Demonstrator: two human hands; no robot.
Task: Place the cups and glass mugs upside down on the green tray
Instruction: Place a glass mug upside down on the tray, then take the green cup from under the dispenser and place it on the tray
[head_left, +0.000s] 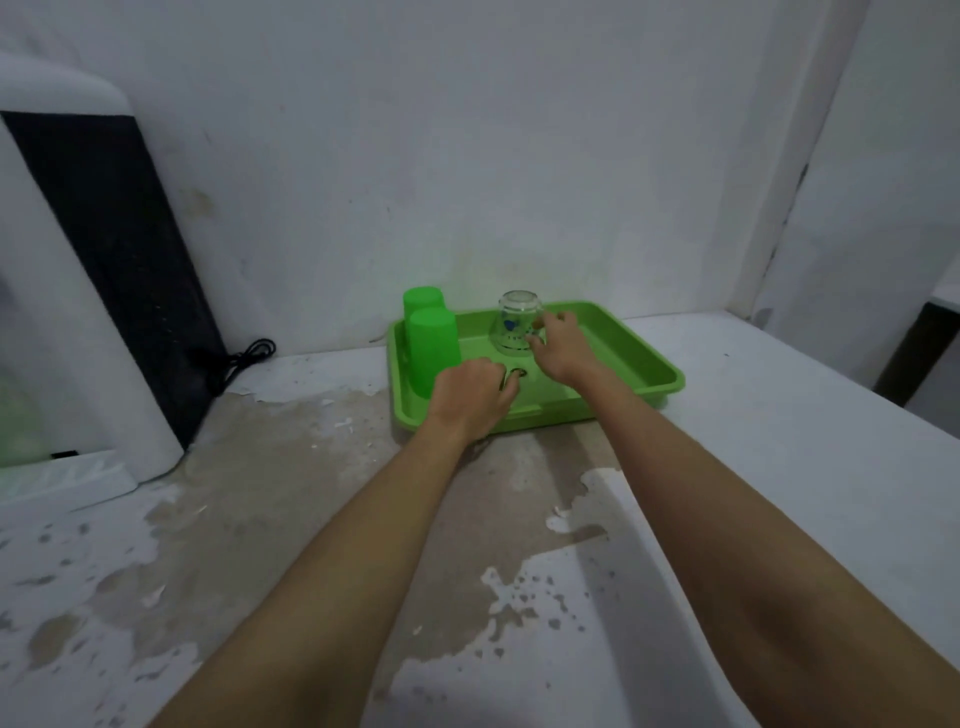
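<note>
The green tray (639, 364) lies on a worn white counter against the wall. Two green plastic cups, one nearer (432, 345) and one behind it (422, 299), stand upside down at the tray's left end. A clear glass mug (514, 322) with blue print stands upside down at the back middle. My right hand (558, 348) grips its right side, fingers at the handle. My left hand (470, 397) is curled over a second clear glass mug (517, 374) at the tray's front. Only a small rounded part of this mug shows past my fingers.
A tall white and black appliance (98, 291) stands at the left with a black cable (244, 358) coiled beside it. The counter (779, 441) has peeling paint and its edge drops off at the right. The wall stands directly behind the tray.
</note>
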